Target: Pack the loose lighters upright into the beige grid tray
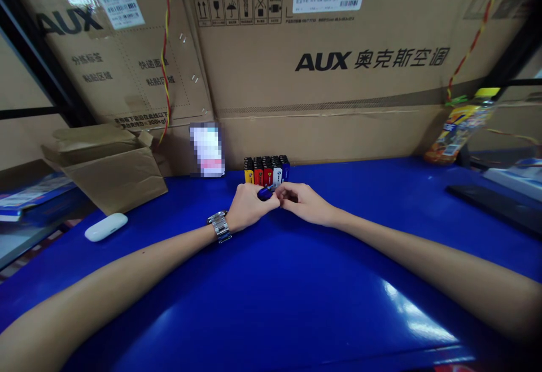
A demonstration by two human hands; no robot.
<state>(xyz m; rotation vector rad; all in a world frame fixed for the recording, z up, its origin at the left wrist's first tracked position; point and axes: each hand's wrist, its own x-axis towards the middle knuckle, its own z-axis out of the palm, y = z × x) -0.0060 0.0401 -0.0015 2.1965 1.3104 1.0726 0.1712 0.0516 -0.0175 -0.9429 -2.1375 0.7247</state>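
Observation:
My left hand point(254, 207), with a metal-band watch on its wrist, is closed around a small dark blue lighter point(265, 193), which is partly hidden by the fingers. From the other side my right hand point(298, 200) meets it, its thumb and fingertips pinched together at the lighter's end near the left thumb. Whatever lies between the right fingertips is too small to make out. Just behind both hands stands a tight block of upright lighters point(267, 175), in rows of yellow, red, white and blue with black tops. The hands hide part of their lower ends.
A large cardboard box point(339, 90) walls off the back of the blue table point(271, 298). On the left are an open small carton point(114, 174), a white case point(106, 227) and a leaning phone point(207, 149). To the right stand a drink bottle point(459, 126) and a black bar-shaped object point(495, 208).

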